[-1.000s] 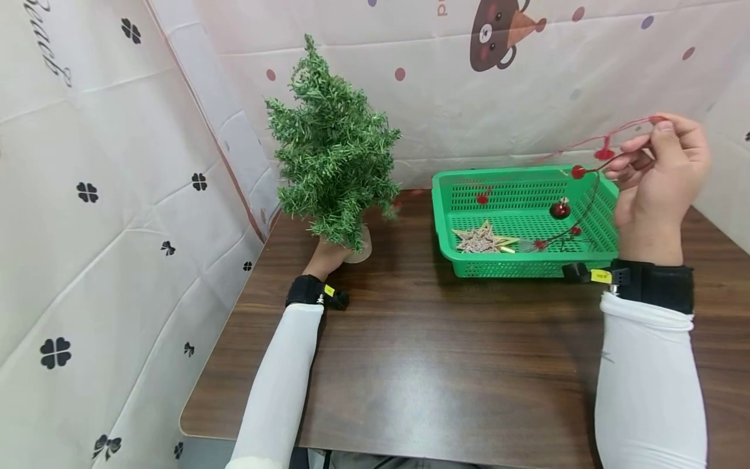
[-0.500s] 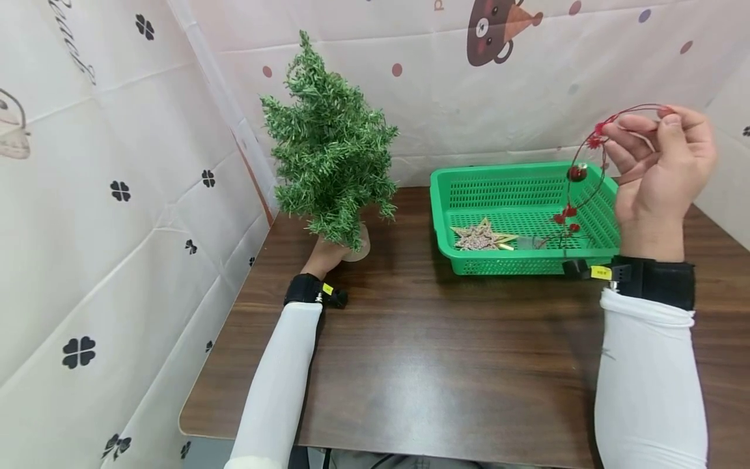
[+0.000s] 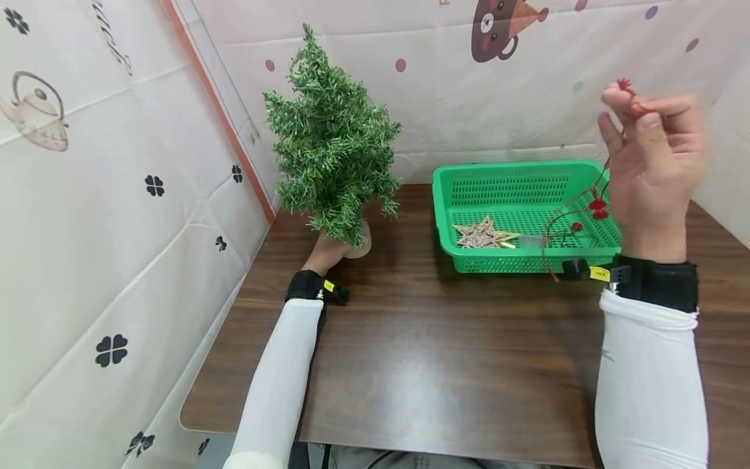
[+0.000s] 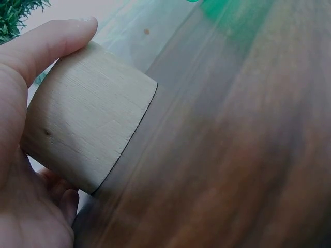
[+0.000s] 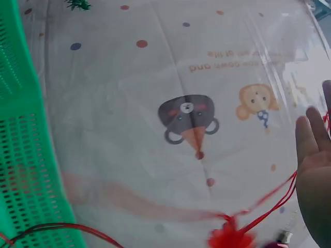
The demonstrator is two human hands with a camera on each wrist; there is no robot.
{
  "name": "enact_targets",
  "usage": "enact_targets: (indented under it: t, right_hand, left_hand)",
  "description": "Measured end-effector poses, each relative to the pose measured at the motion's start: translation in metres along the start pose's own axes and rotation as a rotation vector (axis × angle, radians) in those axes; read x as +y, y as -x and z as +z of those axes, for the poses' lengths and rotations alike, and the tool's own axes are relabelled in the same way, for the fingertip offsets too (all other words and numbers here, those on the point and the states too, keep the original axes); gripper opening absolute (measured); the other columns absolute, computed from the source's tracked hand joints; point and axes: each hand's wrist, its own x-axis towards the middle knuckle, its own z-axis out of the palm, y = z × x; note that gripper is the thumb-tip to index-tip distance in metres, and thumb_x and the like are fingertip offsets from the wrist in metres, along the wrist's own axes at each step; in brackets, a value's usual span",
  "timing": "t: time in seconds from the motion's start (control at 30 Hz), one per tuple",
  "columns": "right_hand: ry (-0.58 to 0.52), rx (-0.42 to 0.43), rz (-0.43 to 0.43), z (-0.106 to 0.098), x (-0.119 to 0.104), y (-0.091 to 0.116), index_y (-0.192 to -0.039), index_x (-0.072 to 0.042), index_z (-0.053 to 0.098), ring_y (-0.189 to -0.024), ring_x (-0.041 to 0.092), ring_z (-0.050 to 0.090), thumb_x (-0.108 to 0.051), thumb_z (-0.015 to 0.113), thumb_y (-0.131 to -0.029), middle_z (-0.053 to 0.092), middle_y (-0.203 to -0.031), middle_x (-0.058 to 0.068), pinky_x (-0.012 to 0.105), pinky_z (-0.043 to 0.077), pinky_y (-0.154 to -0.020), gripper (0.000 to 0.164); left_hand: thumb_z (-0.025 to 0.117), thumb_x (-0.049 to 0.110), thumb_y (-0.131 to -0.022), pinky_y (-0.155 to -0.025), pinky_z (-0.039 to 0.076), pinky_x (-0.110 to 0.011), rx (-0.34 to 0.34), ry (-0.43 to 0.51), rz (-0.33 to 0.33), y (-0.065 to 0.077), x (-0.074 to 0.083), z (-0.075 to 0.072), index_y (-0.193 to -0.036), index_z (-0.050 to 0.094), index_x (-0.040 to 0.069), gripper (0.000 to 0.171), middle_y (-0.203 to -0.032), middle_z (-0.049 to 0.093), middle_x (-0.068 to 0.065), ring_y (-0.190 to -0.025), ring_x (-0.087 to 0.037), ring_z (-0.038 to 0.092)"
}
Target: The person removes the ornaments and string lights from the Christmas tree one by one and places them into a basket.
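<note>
In the head view my left hand [image 3: 326,254] is at the foot of a small green artificial Christmas tree [image 3: 334,150]. The left wrist view has its thumb and fingers curled round the tree's pale wooden base [image 4: 93,119]. My right hand [image 3: 653,169] is raised over the basket's right end and pinches a thin red string garland between thumb and fingertips. Red tufts [image 3: 597,204] on the garland dangle below, and one string end reaches over the basket's front rim. Low in the right wrist view a blurred red tuft [image 5: 230,236] hangs beside a bauble's silver cap [image 5: 284,236].
A green plastic basket [image 3: 539,264] stands at the back right of the brown table [image 3: 433,365]. Inside it lies a glittery star ornament [image 3: 480,234]. A printed cloth [image 3: 445,98] forms the wall behind. The table's left edge runs beside my left arm.
My right hand has risen slightly and turned, gathering the garland, whose string no longer stretches toward the tree. The dark red bauble has left the head view. My left hand stays on the base.
</note>
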Motion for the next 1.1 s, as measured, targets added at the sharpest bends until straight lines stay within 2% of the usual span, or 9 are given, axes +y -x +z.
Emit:
enact_targets:
  t: [0.03, 0.1, 0.3, 0.43, 0.53, 0.63, 0.7, 0.83, 1.1]
  right_hand:
    - [0.019, -0.044, 0.037, -0.004, 0.002, 0.0, -0.107, 0.021, 0.05, -0.119, 0.04, 0.06, 0.014, 0.046, -0.101, 0.067, -0.115, 0.034, 0.04, 0.052, -0.105, 0.011]
    - [0.163, -0.11, 0.12, -0.017, 0.008, 0.001, -0.11, 0.02, 0.054, -0.121, 0.036, 0.062, 0.012, 0.048, -0.101, 0.069, -0.117, 0.029, 0.034, 0.051, -0.106, 0.013]
    - [1.045, -0.347, 0.388, -0.054, 0.026, 0.005, -0.119, -0.001, 0.063, -0.116, 0.005, 0.06, -0.017, 0.05, -0.108, 0.068, -0.122, -0.007, 0.01, 0.046, -0.092, 0.024]
    - [1.334, -0.489, 0.558, -0.065, 0.032, 0.006, -0.121, -0.007, 0.06, -0.114, 0.004, 0.055, -0.029, 0.044, -0.11, 0.061, -0.14, 0.005, 0.019, 0.041, -0.082, 0.029]
    - [1.448, -0.579, 0.707, -0.07, 0.033, 0.006, -0.124, -0.005, 0.059, -0.104, 0.012, 0.055, -0.034, 0.041, -0.111, 0.055, -0.144, 0.019, 0.029, 0.043, -0.077, 0.037]
    - [1.504, -0.675, 0.831, -0.074, 0.032, 0.007, -0.124, -0.003, 0.063, -0.09, 0.021, 0.056, -0.029, 0.041, -0.111, 0.061, -0.132, 0.022, 0.036, 0.047, -0.071, 0.036]
    - [1.523, -0.726, 0.891, -0.077, 0.03, 0.008, -0.12, -0.001, 0.065, -0.09, 0.027, 0.058, -0.023, 0.043, -0.11, 0.065, -0.121, 0.022, 0.039, 0.048, -0.071, 0.032]
    - [1.59, -0.814, 0.951, -0.083, 0.026, 0.009, -0.116, 0.001, 0.068, -0.105, 0.037, 0.059, -0.016, 0.048, -0.108, 0.067, -0.117, 0.024, 0.047, 0.051, -0.079, 0.028]
    - [1.654, -0.872, 1.096, -0.101, 0.008, 0.009, -0.119, 0.008, 0.068, -0.119, 0.055, 0.05, -0.009, 0.044, -0.103, 0.055, -0.129, 0.039, 0.065, 0.048, -0.09, 0.034]
  left_hand:
    - [0.074, 0.018, -0.095, -0.101, 0.043, -0.04, 0.008, -0.005, 0.007, -0.001, -0.004, 0.001, -0.127, 0.061, 0.009, 0.036, -0.135, 0.056, -0.01, -0.123, -0.026, 0.055]
    - [0.074, 0.017, -0.094, -0.103, 0.043, -0.042, 0.007, 0.0, 0.008, -0.002, -0.005, 0.001, -0.128, 0.061, 0.009, 0.036, -0.136, 0.056, -0.01, -0.124, -0.027, 0.055]
    - [0.073, 0.017, -0.095, -0.108, 0.044, -0.046, 0.0, 0.006, 0.013, -0.001, -0.008, 0.0, -0.129, 0.062, 0.01, 0.037, -0.137, 0.056, -0.01, -0.127, -0.027, 0.055]
    - [0.075, 0.017, -0.094, -0.112, 0.042, -0.048, -0.001, 0.031, 0.019, 0.0, -0.003, 0.001, -0.133, 0.06, 0.008, 0.042, -0.139, 0.056, -0.013, -0.13, -0.03, 0.054]
    - [0.075, 0.014, -0.093, -0.113, 0.041, -0.049, -0.008, 0.063, 0.018, 0.005, 0.009, -0.001, -0.132, 0.061, 0.005, 0.042, -0.138, 0.056, -0.016, -0.13, -0.033, 0.053]
    - [0.075, 0.012, -0.093, -0.113, 0.041, -0.049, -0.021, 0.07, 0.009, 0.01, 0.021, -0.004, -0.133, 0.061, 0.004, 0.043, -0.139, 0.055, -0.017, -0.131, -0.034, 0.053]
    - [0.075, 0.012, -0.093, -0.113, 0.042, -0.048, -0.028, 0.057, 0.004, 0.013, 0.028, -0.005, -0.134, 0.06, 0.004, 0.045, -0.14, 0.054, -0.016, -0.132, -0.033, 0.053]
    - [0.076, 0.013, -0.093, -0.114, 0.041, -0.049, -0.034, 0.058, -0.007, 0.014, 0.031, -0.006, -0.138, 0.058, 0.003, 0.049, -0.143, 0.053, -0.017, -0.134, -0.034, 0.051]
    - [0.076, 0.015, -0.092, -0.114, 0.04, -0.05, -0.035, 0.06, -0.019, 0.015, 0.031, -0.006, -0.138, 0.056, 0.004, 0.051, -0.144, 0.051, -0.016, -0.135, -0.034, 0.05]
